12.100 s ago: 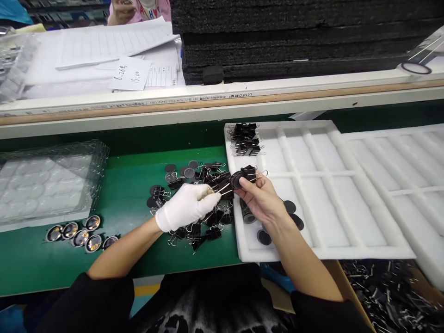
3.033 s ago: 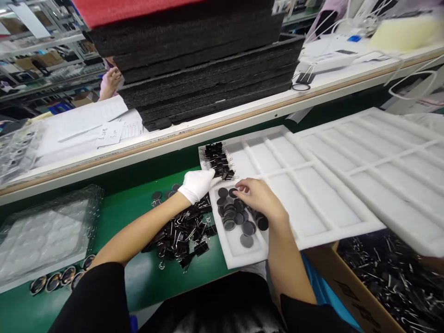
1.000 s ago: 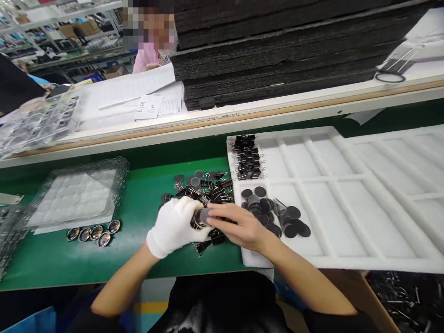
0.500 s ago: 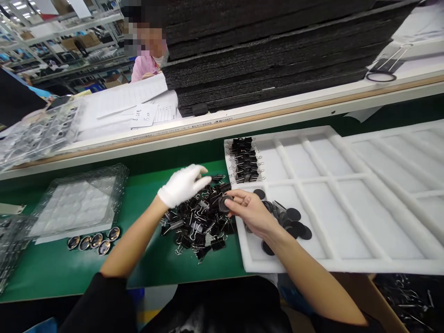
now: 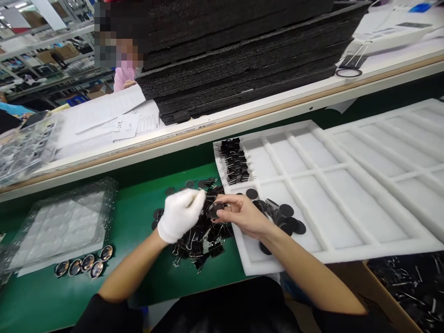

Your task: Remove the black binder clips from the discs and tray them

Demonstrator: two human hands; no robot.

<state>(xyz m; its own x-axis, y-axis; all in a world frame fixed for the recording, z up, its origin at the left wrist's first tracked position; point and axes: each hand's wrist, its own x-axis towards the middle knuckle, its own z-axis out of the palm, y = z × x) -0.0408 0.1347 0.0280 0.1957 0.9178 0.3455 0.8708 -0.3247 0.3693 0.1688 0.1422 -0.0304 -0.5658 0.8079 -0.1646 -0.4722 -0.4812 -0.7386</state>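
Bare and pinching, my right hand (image 5: 248, 216) holds a round black disc (image 5: 215, 211) above a pile of black binder clips (image 5: 197, 245). My left hand (image 5: 182, 213), in a white glove, is just left of the disc. Its thumb and fingertips are closed together; whatever they hold, if anything, cannot be made out. Beneath my right wrist, several loose black discs (image 5: 286, 210) lie in a compartment of the white foam tray (image 5: 324, 178). Binder clips in a stacked row (image 5: 236, 162) fill the tray's far left compartment.
Clear plastic blister trays (image 5: 69, 222) lie on the green table at the left, with several round shiny pieces (image 5: 87, 262) before them. Behind the raised ledge (image 5: 194, 132) stand black foam sheets (image 5: 243, 69) and papers (image 5: 114, 115). A person in pink (image 5: 124, 76) sits beyond.
My left hand has come down toward the disc, and its fingers have gone from apart to pinched together. My right hand still holds the disc. The camera view has shifted.
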